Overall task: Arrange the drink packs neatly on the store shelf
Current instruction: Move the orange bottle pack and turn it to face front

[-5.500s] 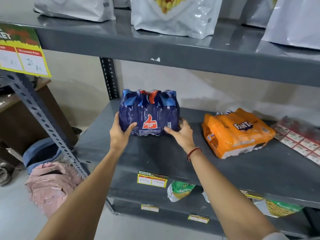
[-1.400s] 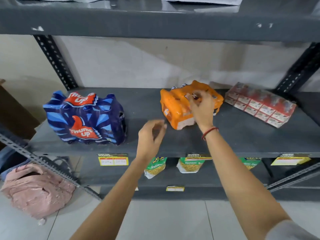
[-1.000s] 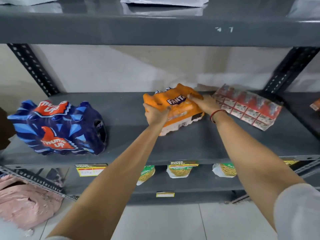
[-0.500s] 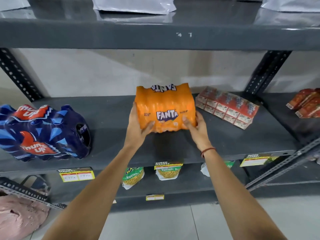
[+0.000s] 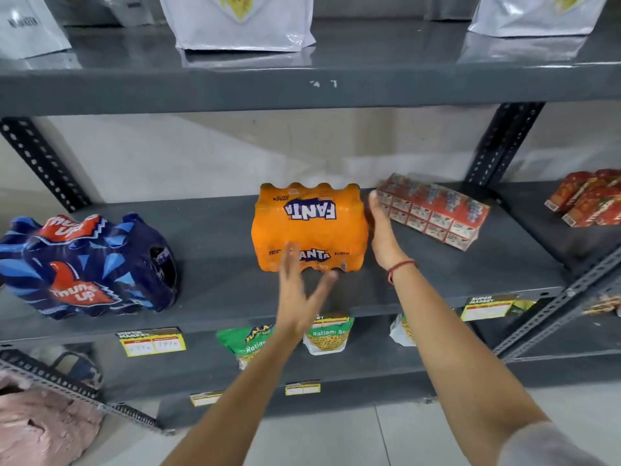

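An orange Fanta pack (image 5: 309, 227) stands upright in the middle of the grey shelf (image 5: 221, 287), its label facing me. My left hand (image 5: 300, 294) hovers just in front of it with fingers spread, holding nothing. My right hand (image 5: 381, 230) lies flat and open against the pack's right side. A dark blue Thums Up pack (image 5: 87, 267) stands upright at the shelf's left end. A red pack of small juice cartons (image 5: 433, 210) lies angled right of the Fanta pack, just behind my right hand.
More red packs (image 5: 588, 196) lie on the adjoining shelf at far right. White pouches (image 5: 238, 21) stand on the shelf above. Snack bags (image 5: 329, 334) hang on the shelf below, with yellow price tags (image 5: 151, 341) along the edges. A pink bag (image 5: 43, 428) lies on the floor at left.
The Fanta pack was turned upright and set square on the shelf. My left hand has let go and drawn back; my right hand has slid from the front to the pack's right side.
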The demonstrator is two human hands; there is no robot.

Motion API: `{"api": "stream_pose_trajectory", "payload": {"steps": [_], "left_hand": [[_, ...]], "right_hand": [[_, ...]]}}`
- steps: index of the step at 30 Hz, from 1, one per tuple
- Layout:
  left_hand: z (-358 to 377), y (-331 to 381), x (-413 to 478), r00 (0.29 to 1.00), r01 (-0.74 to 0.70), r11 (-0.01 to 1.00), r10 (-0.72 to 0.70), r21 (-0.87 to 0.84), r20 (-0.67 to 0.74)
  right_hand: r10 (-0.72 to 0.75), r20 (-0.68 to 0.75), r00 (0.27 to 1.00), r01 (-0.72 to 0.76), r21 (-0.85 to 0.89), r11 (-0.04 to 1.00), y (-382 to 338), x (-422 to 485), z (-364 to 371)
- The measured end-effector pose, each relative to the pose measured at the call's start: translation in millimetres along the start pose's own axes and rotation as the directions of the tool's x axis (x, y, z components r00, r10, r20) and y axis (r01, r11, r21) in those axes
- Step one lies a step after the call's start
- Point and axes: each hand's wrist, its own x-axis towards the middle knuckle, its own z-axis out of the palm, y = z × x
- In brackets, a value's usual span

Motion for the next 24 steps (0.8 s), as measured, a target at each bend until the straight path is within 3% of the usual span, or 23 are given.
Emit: {"api": "stream_pose_trajectory", "payload": {"steps": [3, 7, 11, 19, 22, 24], "left_hand": [[19, 8, 8, 0.978, 0.035, 0.999, -0.041, 0.034, 0.205], [6, -3, 28, 0.958, 0.053, 0.981, -0.102, 0.185, 0.269], [-30, -12, 54, 0.937, 0.063, 0.984, -0.116, 0.167, 0.331], [-122, -30, 91, 0.828, 0.077, 0.970, -0.190, 0.229, 0.527], [-155, -44, 93, 0.875, 0.143, 0.978, -0.198, 0.154, 0.443], [-160, -53, 82, 0.961, 0.180, 0.975, -0.202, 0.128, 0.190]], "right_hand": [[0.010, 0.061, 0.998, -0.006, -0.068, 0.998, -9, -2, 2], [-0.054, -0.075, 0.996, 0.030, -0.289, 0.957, 2, -14, -2], [-0.199, -0.102, 0.975, 0.148, -0.369, 0.918, 22, -51, 8], [-0.351, 0.038, 0.936, 0.343, -0.335, 0.878, 51, -109, 75], [-0.327, 0.117, 0.938, 0.347, -0.340, 0.874, 52, -108, 88], [-0.346, 0.050, 0.937, 0.340, -0.360, 0.869, 46, -96, 84]]}}
